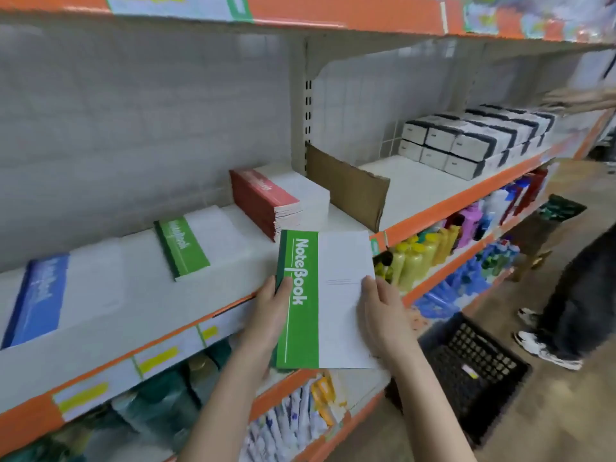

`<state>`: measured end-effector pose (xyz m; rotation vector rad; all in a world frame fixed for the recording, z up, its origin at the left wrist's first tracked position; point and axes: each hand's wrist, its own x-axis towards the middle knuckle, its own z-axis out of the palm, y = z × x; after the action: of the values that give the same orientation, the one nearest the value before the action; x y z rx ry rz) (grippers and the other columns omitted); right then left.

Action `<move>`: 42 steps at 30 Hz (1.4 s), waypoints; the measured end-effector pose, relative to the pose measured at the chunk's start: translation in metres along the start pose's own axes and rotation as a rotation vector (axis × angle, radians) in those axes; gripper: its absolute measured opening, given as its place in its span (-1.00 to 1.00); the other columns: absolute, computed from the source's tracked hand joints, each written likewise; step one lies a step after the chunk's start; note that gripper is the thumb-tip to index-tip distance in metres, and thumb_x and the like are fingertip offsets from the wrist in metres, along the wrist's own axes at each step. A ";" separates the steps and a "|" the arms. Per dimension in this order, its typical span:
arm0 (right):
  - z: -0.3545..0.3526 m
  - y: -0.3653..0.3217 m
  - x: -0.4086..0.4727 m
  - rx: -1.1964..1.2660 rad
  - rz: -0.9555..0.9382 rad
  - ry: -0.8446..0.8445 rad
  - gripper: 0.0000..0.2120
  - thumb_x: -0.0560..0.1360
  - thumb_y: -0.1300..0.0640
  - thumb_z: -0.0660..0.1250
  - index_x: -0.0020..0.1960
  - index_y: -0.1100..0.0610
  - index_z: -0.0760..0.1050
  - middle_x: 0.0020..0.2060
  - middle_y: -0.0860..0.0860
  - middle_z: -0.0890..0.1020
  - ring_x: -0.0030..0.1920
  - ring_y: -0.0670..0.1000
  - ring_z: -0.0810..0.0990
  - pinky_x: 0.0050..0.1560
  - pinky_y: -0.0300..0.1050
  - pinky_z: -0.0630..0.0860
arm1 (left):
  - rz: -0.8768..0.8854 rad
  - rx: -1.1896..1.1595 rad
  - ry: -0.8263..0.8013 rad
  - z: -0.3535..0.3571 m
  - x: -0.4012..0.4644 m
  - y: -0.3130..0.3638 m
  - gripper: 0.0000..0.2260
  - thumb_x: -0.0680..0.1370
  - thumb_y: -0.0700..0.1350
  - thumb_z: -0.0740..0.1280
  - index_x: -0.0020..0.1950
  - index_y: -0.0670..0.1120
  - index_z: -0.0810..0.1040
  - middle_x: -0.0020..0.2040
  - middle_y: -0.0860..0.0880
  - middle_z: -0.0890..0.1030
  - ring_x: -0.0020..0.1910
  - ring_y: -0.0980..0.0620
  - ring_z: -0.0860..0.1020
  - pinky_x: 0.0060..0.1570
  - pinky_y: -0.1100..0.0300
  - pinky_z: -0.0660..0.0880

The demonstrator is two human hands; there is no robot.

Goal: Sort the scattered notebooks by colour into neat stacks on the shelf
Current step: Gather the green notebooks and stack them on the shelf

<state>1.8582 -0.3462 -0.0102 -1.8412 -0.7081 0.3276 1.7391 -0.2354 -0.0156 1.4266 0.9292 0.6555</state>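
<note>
Two hands hold one green notebook (pixel 320 298) in front of the shelf (pixel 433 191), over its orange front edge. The left hand (pixel 271 306) is clamped on the green spine side, thumb on the cover; the right hand (pixel 383 311) grips the white side. The long axis of the notebook runs away from the person, toward the red stack (pixel 266 201). A green stack (pixel 181 248) and a blue stack (pixel 36 298) lie further left on the shelf.

Bright even light, soft faint shadows, blocky compression blur throughout, wide-angle bending at edges, corners smeared
</note>
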 end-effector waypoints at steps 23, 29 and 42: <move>0.067 -0.014 0.052 0.008 -0.265 -0.568 -0.68 0.60 0.13 0.14 -0.29 0.22 0.41 -0.40 0.03 0.47 -0.36 -0.03 0.37 -0.36 -0.18 0.26 | -0.124 -0.105 0.645 -0.036 -0.037 -0.006 -0.84 0.65 -0.02 0.14 -0.10 0.09 0.42 -0.22 0.29 0.43 -0.47 0.53 0.43 -0.56 0.57 0.33; 0.093 -0.036 0.079 -0.088 -0.332 -0.559 -0.60 0.61 0.11 0.14 -0.39 0.14 0.19 -0.48 0.00 0.34 -0.43 -0.05 0.28 -0.45 -0.16 0.14 | -0.142 0.011 0.671 -0.061 -0.007 0.012 -0.78 0.64 0.02 0.14 -0.12 0.01 0.49 -0.19 0.05 0.62 -0.33 0.21 0.62 -0.44 0.35 0.50; 0.200 -0.069 0.152 -0.242 -0.216 -0.529 -0.67 0.60 0.09 0.14 -0.29 0.22 0.33 -0.27 0.11 0.48 -0.22 0.13 0.41 -0.20 -0.13 0.28 | -0.163 0.518 0.763 -0.134 0.095 0.028 -0.69 0.60 -0.14 0.16 -0.15 -0.33 0.55 -0.19 -0.25 0.63 -0.21 -0.15 0.59 -0.26 0.14 0.46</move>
<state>1.8486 -0.0857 -0.0065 -1.8943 -1.3491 0.6181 1.6793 -0.0823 0.0106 1.5352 1.9013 0.8979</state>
